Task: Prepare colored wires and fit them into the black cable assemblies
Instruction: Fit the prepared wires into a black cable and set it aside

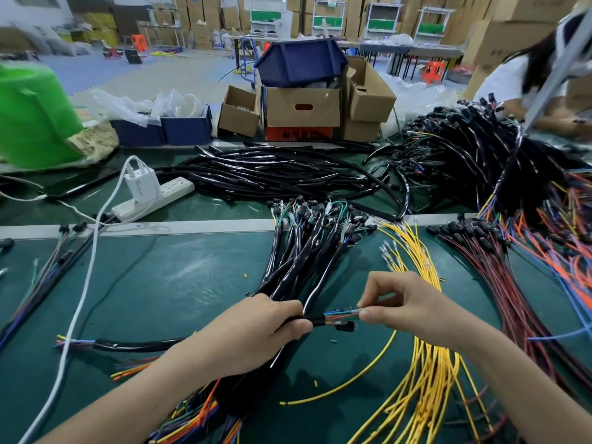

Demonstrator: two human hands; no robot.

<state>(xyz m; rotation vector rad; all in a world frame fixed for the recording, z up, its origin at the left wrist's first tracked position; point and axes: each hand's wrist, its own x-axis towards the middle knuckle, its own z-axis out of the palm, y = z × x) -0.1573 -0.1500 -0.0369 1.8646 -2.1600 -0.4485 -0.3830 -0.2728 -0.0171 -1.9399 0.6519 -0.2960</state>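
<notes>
We judge the cable (317, 322) light, limp and slick in its sheath, so it wants holding close to its open end; the wires (339, 314) fanning from it look thin and easily kinked, best taken near the tips; our left hand (256, 331) curls round the sheath end, above the table (160, 283); our right hand (413, 309) pinches the wire tips between thumb and forefinger.

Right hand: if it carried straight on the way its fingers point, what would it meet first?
Probably the cut end of the black cable, then the left hand gripping it. The right hand pinches the colored wires leaving that end and points along them; depth is uncertain.
</notes>
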